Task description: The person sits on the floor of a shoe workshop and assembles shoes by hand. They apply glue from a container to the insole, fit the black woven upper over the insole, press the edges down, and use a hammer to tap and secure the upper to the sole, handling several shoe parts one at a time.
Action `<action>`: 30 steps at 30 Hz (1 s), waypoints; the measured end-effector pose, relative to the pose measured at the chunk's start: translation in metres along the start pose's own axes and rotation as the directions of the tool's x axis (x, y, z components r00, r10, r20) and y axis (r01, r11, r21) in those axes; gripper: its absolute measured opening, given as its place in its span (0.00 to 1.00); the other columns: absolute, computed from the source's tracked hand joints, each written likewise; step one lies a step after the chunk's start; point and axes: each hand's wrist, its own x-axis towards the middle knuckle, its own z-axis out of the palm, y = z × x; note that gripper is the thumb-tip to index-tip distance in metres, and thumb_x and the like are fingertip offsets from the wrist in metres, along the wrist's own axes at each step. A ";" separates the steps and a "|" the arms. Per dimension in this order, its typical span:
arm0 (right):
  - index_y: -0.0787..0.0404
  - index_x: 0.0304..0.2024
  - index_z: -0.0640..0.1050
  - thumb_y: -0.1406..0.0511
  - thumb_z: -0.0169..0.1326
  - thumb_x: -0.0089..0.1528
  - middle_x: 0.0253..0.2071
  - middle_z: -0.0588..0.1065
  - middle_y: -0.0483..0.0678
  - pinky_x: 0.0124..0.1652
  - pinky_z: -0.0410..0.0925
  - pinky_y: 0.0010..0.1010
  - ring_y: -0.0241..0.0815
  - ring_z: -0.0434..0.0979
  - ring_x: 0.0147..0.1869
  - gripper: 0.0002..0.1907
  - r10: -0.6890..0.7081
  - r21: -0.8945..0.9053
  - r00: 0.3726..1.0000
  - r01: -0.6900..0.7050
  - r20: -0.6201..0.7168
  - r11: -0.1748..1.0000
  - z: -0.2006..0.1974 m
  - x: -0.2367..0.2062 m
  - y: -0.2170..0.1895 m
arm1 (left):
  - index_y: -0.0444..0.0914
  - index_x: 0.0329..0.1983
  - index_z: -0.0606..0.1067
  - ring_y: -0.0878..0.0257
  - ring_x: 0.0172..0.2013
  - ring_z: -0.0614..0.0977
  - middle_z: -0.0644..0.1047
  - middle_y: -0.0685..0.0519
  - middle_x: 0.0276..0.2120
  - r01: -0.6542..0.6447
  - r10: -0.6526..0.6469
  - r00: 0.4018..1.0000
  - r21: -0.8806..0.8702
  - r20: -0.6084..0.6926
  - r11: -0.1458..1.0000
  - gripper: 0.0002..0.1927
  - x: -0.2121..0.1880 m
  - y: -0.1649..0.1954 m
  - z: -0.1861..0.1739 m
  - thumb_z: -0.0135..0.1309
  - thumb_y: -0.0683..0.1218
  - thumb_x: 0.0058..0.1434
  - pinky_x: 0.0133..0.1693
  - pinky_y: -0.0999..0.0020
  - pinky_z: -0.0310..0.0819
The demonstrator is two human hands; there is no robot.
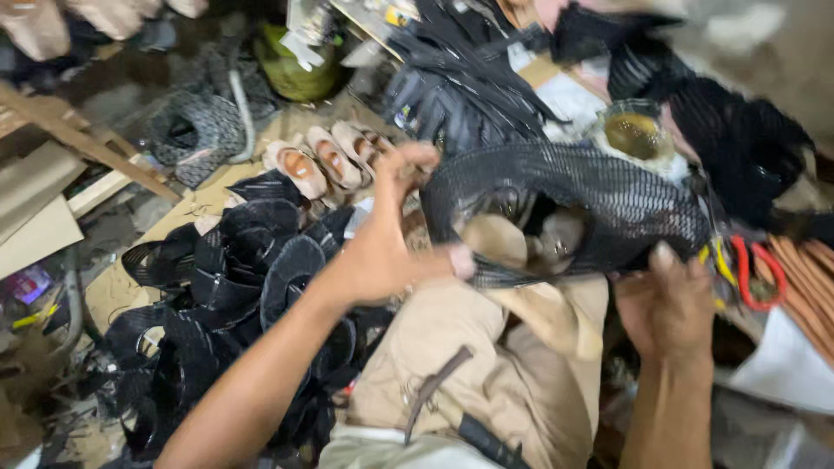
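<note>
Hands (382, 247) (665, 304) grip black mesh piece (599, 204)

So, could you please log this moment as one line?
left hand: grips black mesh piece | right hand: holds its lower edge | pile of black pieces: floor, left

My left hand (387, 239) pinches the black mesh piece (573, 204) at its left edge, forearm stretched out. My right hand (669, 304) grips its lower right edge, thumb up.
</note>
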 end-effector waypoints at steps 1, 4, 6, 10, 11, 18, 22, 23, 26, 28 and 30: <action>0.63 0.56 0.76 0.70 0.53 0.72 0.52 0.78 0.48 0.62 0.70 0.41 0.42 0.78 0.56 0.10 -0.004 -0.102 0.993 -0.008 -0.120 0.995 0.001 -0.006 -0.008 | 0.35 0.68 0.62 0.56 0.56 0.70 0.70 0.51 0.56 0.221 -0.230 0.972 -0.127 -0.057 0.967 0.33 0.014 -0.011 0.004 0.60 0.50 0.63 0.57 0.59 0.66; 0.60 0.55 0.75 0.68 0.54 0.66 0.52 0.79 0.44 0.55 0.72 0.38 0.40 0.79 0.54 0.14 0.028 -0.272 0.898 -0.163 -0.438 0.948 0.001 -0.037 -0.006 | 0.32 0.64 0.70 0.62 0.51 0.75 0.75 0.52 0.54 0.541 -0.558 0.826 -0.386 0.079 0.747 0.27 0.020 -0.041 0.023 0.52 0.54 0.69 0.55 0.64 0.71; 0.62 0.55 0.76 0.67 0.56 0.65 0.51 0.79 0.44 0.49 0.68 0.33 0.37 0.76 0.50 0.16 0.062 -0.363 0.824 -0.314 -0.563 0.877 -0.003 -0.063 0.002 | 0.33 0.65 0.71 0.62 0.52 0.77 0.76 0.51 0.55 0.649 -0.653 0.741 -0.418 0.157 0.636 0.28 0.012 -0.057 0.040 0.51 0.56 0.69 0.56 0.65 0.72; 0.66 0.55 0.76 0.67 0.58 0.64 0.51 0.79 0.47 0.50 0.67 0.27 0.34 0.76 0.51 0.18 0.197 -0.208 0.781 -0.385 -0.592 0.899 -0.017 -0.098 0.024 | 0.43 0.70 0.61 0.60 0.55 0.76 0.76 0.49 0.56 0.734 -0.728 0.669 -0.283 0.147 0.617 0.32 -0.017 -0.065 0.068 0.55 0.54 0.65 0.57 0.64 0.70; 0.66 0.55 0.76 0.67 0.58 0.63 0.52 0.80 0.46 0.52 0.67 0.27 0.33 0.77 0.52 0.18 0.190 -0.230 0.791 -0.385 -0.582 0.894 -0.021 -0.105 0.024 | 0.47 0.72 0.58 0.60 0.57 0.75 0.75 0.48 0.56 0.730 -0.720 0.679 -0.237 0.144 0.641 0.35 -0.026 -0.061 0.070 0.57 0.53 0.63 0.58 0.64 0.68; 0.68 0.54 0.78 0.64 0.56 0.66 0.48 0.80 0.47 0.48 0.67 0.27 0.33 0.76 0.47 0.16 0.094 -0.365 0.686 -0.492 -0.722 0.790 -0.041 -0.122 0.015 | 0.42 0.71 0.60 0.61 0.55 0.74 0.71 0.49 0.60 0.661 -0.626 0.751 -0.231 0.211 0.714 0.44 -0.041 -0.039 0.078 0.65 0.42 0.52 0.56 0.65 0.70; 0.68 0.53 0.78 0.63 0.56 0.68 0.50 0.80 0.47 0.52 0.67 0.23 0.32 0.76 0.49 0.16 0.015 -0.417 0.739 -0.397 -0.674 0.817 -0.044 -0.129 0.025 | 0.44 0.73 0.63 0.66 0.46 0.77 0.77 0.51 0.51 0.689 -0.684 0.720 -0.237 0.115 0.685 0.40 -0.048 -0.039 0.086 0.64 0.43 0.56 0.50 0.70 0.72; 0.67 0.53 0.79 0.63 0.56 0.67 0.49 0.80 0.46 0.52 0.67 0.23 0.31 0.76 0.49 0.16 0.000 -0.412 0.715 -0.403 -0.699 0.817 -0.044 -0.131 0.027 | 0.43 0.73 0.65 0.67 0.46 0.77 0.79 0.52 0.50 0.665 -0.661 0.743 -0.229 0.107 0.711 0.39 -0.049 -0.041 0.087 0.63 0.43 0.58 0.49 0.72 0.72; 0.66 0.54 0.79 0.64 0.57 0.66 0.49 0.79 0.46 0.51 0.66 0.22 0.31 0.75 0.49 0.16 -0.042 -0.405 0.697 -0.367 -0.716 0.837 -0.046 -0.135 0.034 | 0.40 0.69 0.68 0.67 0.46 0.76 0.78 0.55 0.47 0.561 -0.552 0.827 -0.104 0.104 0.821 0.33 -0.051 -0.042 0.088 0.63 0.43 0.61 0.51 0.73 0.72; 0.66 0.54 0.78 0.65 0.59 0.65 0.50 0.79 0.47 0.53 0.67 0.23 0.32 0.76 0.50 0.16 -0.064 -0.391 0.714 -0.303 -0.697 0.869 -0.049 -0.137 0.038 | 0.40 0.67 0.68 0.67 0.44 0.75 0.76 0.54 0.46 0.525 -0.522 0.851 -0.056 0.059 0.850 0.32 -0.052 -0.041 0.091 0.65 0.44 0.61 0.46 0.72 0.71; 0.66 0.53 0.78 0.65 0.58 0.67 0.49 0.79 0.46 0.51 0.66 0.23 0.32 0.76 0.49 0.15 -0.039 -0.331 0.707 -0.280 -0.706 0.901 -0.054 -0.141 0.040 | 0.40 0.66 0.69 0.68 0.45 0.75 0.75 0.54 0.48 0.501 -0.500 0.865 -0.049 0.045 0.864 0.30 -0.052 -0.040 0.097 0.65 0.44 0.61 0.46 0.72 0.72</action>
